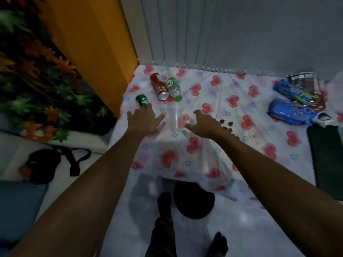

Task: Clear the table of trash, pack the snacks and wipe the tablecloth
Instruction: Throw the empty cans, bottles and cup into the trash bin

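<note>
Two bare arms are reaching out over a table with a white cloth (207,151) covered in red hearts. The left hand (143,120) is spread wide with its fingers fanned out, holding nothing. Its fingertips are lying right by a green can (142,101), at about 12 o'clock from the hand (whether they are touching the can is hard to tell). The right hand (205,124) is open wide too, and it is holding nothing.

A clear plastic cup (175,117) is lying on its side between the two hands — close to both, and no finger is wrapping around it. At 12 o'clock from the cup, a red can (159,86) and a small bottle with a green cap (173,89) are lying side by side, touching each other.

At 3 o'clock from the right hand, some small dark crumbs or bits (227,125) are sitting on the cloth, just beside the wrist. Far over at 2 o'clock — well apart from the hands — two blue snack packs (291,104) are lying near the table's right edge, one behind the other. A shiny wrapper (302,79) is lying behind them. A dark flat thing (326,160) is lying at the right edge.
</note>
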Demonstrator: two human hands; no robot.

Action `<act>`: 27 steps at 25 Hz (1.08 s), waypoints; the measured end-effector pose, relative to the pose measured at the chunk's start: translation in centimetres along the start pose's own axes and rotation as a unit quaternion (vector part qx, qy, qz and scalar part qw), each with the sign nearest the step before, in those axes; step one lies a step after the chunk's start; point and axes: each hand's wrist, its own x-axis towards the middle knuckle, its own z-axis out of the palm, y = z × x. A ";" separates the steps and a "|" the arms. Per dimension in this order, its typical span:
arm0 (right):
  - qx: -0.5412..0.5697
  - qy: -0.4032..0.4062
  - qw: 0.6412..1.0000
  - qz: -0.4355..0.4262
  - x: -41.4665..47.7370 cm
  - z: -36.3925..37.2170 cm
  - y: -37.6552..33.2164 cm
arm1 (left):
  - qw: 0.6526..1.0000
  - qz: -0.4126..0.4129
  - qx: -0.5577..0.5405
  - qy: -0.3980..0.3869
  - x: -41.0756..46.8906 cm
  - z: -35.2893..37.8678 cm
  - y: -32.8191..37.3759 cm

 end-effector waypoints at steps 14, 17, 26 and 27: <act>0.014 0.045 0.985 0.166 9.5 5.4 -5.7 | 0.986 -0.051 -0.143 -0.061 12.3 3.2 -5.7; 0.018 0.053 0.983 0.173 9.9 6.0 -5.9 | 0.982 -0.053 -0.164 -0.071 12.5 4.0 -6.1; 0.047 0.068 0.982 0.168 5.7 5.3 -4.4 | 0.978 -0.053 -0.188 -0.078 8.2 3.2 -4.3; 0.046 0.070 0.983 0.165 4.5 5.2 -4.0 | 0.978 -0.049 -0.188 -0.072 6.9 3.1 -3.9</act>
